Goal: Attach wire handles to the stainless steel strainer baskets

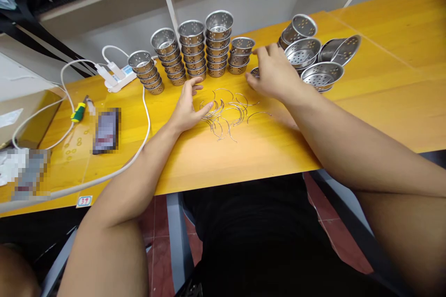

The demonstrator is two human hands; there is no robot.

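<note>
1. left hand (pixel 187 107): fingers half-curled, apparently holding nothing, beside the loose curved wires (pixel 239 112) on the bench (pixel 195 162); a careless sweep could scatter them.
2. right hand (pixel 273 70): fingers parted by a partly hidden perforated cup (pixel 255 72), grip impossible to tell; a knock could topple the neighbouring short cup stack (pixel 239 60).
3. the white cable (pixel 149 118) could snag the left forearm (pixel 153 153).

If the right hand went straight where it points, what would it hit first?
Past the perforated metal cup beside it, the right hand would probably meet the short cup stack, though depth is unclear.
</note>
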